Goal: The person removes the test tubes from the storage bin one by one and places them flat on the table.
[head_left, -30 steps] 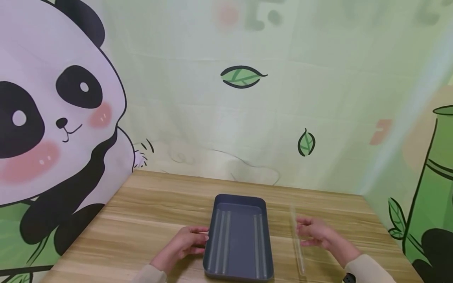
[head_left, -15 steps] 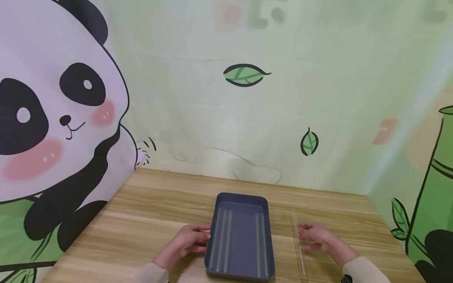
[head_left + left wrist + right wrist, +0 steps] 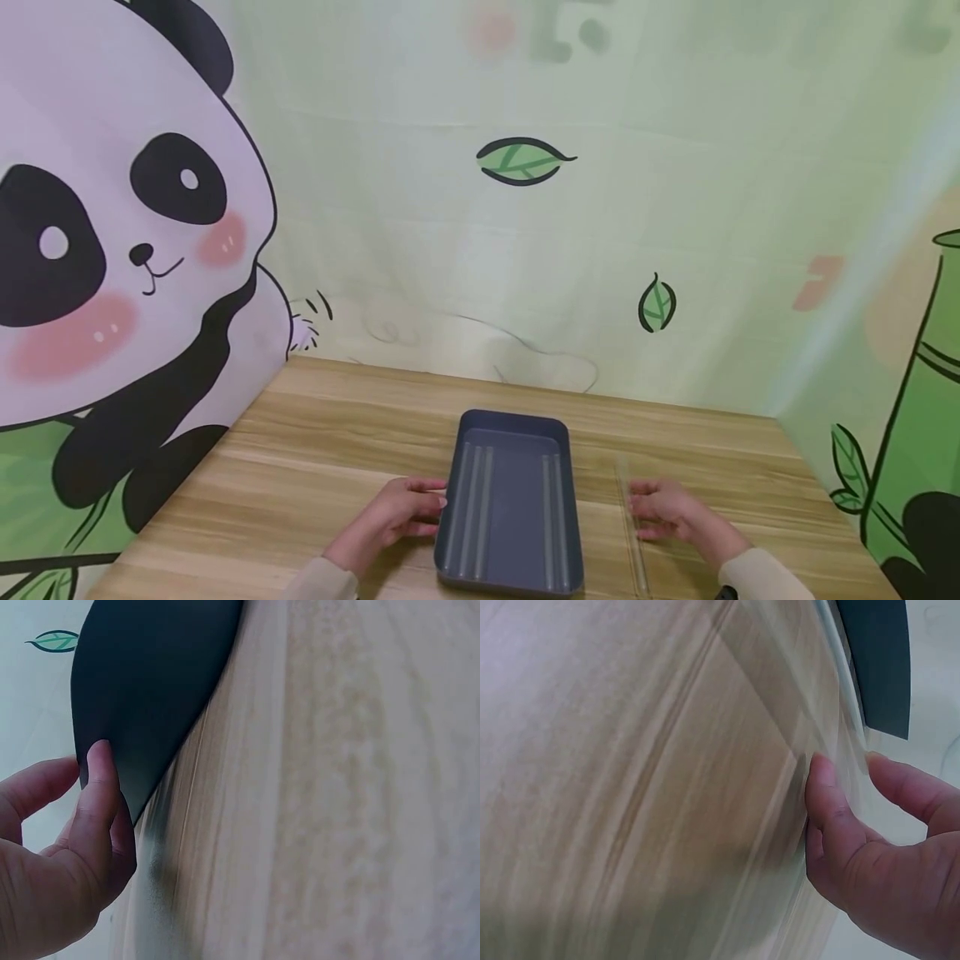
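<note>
The dark blue tray (image 3: 516, 517) stood on the table's (image 3: 322, 450) near half, wood showing between its right wall and a clear strip (image 3: 636, 554). The left hand (image 3: 397, 510), finger gap narrow, touched the tray's left wall; the right hand (image 3: 663, 508), also narrow, touched the clear strip; neither grip could be told. The left wrist view showed the tray's outer left face, barely caught from the head. Beyond the far edge, the backdrop (image 3: 420, 208) bore grey marks (image 3: 592, 33) too blurred to read.

Evenly lit head view, dimmer wrist views, soft shadows across blurry tabletop (image 3: 630, 750)
</note>
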Demonstrator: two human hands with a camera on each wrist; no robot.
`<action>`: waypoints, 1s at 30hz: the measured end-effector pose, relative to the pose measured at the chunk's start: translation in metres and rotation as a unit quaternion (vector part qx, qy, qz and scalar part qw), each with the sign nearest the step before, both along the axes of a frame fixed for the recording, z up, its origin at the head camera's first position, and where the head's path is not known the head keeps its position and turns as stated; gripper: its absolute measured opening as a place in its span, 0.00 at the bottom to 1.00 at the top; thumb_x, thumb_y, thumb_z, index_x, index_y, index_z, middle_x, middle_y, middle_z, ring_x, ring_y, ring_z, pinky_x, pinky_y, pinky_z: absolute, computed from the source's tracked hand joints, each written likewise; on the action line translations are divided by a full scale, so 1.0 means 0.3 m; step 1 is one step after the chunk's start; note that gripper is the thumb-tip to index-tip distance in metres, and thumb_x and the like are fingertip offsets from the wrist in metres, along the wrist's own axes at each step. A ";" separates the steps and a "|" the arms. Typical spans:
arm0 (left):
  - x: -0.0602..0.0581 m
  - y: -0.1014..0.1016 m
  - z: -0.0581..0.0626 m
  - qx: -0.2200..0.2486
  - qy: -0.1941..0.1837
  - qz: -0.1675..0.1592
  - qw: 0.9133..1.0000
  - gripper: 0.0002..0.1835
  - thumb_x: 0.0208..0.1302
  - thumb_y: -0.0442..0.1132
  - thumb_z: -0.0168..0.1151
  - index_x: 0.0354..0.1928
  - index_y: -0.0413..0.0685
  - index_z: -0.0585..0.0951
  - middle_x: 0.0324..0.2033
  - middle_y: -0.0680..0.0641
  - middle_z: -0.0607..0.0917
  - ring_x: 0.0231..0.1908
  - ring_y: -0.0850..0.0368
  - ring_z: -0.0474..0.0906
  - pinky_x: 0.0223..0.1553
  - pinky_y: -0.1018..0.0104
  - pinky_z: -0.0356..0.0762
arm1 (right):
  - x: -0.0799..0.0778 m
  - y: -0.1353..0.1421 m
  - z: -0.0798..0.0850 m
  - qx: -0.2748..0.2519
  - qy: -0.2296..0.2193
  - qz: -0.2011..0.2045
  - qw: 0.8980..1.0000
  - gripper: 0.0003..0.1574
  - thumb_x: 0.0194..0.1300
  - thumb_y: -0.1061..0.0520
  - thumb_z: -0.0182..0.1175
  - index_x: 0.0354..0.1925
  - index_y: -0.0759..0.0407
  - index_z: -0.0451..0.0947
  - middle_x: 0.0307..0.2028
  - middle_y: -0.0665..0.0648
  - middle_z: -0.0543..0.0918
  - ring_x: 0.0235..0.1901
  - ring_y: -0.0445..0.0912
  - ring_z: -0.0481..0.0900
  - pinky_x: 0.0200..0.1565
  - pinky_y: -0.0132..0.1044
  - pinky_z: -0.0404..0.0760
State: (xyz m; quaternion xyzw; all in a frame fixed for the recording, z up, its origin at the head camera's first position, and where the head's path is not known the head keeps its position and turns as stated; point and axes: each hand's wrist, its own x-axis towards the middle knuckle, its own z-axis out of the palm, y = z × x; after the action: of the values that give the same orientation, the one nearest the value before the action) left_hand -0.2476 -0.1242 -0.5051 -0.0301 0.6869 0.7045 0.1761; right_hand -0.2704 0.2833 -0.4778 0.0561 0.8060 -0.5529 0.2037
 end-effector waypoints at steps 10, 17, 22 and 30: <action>-0.001 -0.001 0.001 -0.001 -0.001 -0.004 1.000 0.28 0.65 0.28 0.63 0.65 0.23 0.71 0.39 0.43 0.88 0.37 0.58 0.83 0.40 0.61 0.89 | -0.001 -0.021 -0.002 0.025 0.005 -0.023 0.999 0.40 0.68 0.69 0.56 0.72 0.81 0.53 0.61 0.80 0.72 0.43 0.44 0.81 0.41 0.37 0.89; 0.002 -0.001 0.002 -0.003 -0.001 -0.002 1.000 0.28 0.65 0.28 0.63 0.65 0.23 0.71 0.39 0.42 0.88 0.37 0.57 0.83 0.40 0.60 0.89 | 0.005 -0.039 0.007 0.037 0.008 -0.032 0.999 0.38 0.67 0.70 0.57 0.71 0.81 0.56 0.56 0.76 0.77 0.40 0.44 0.81 0.39 0.36 0.89; 0.001 -0.002 0.000 -0.003 0.000 0.000 1.000 0.28 0.65 0.28 0.63 0.65 0.23 0.71 0.40 0.41 0.88 0.37 0.58 0.84 0.40 0.60 0.89 | 0.008 -0.044 0.006 0.042 0.007 -0.033 0.999 0.39 0.66 0.71 0.58 0.71 0.81 0.56 0.58 0.79 0.75 0.39 0.43 0.81 0.40 0.36 0.89; 0.001 -0.001 0.000 0.000 -0.002 -0.002 1.000 0.27 0.65 0.28 0.63 0.65 0.24 0.72 0.37 0.46 0.89 0.37 0.59 0.84 0.38 0.63 0.89 | 0.016 -0.054 0.015 0.051 0.009 -0.039 0.998 0.40 0.66 0.71 0.57 0.71 0.83 0.55 0.62 0.82 0.71 0.36 0.41 0.81 0.36 0.32 0.88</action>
State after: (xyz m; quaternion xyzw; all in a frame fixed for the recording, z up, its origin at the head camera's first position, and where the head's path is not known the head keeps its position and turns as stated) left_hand -0.2472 -0.1245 -0.5050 -0.0301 0.6863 0.7042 0.1794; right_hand -0.2655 0.2672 -0.4734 0.0931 0.8324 -0.5188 0.1712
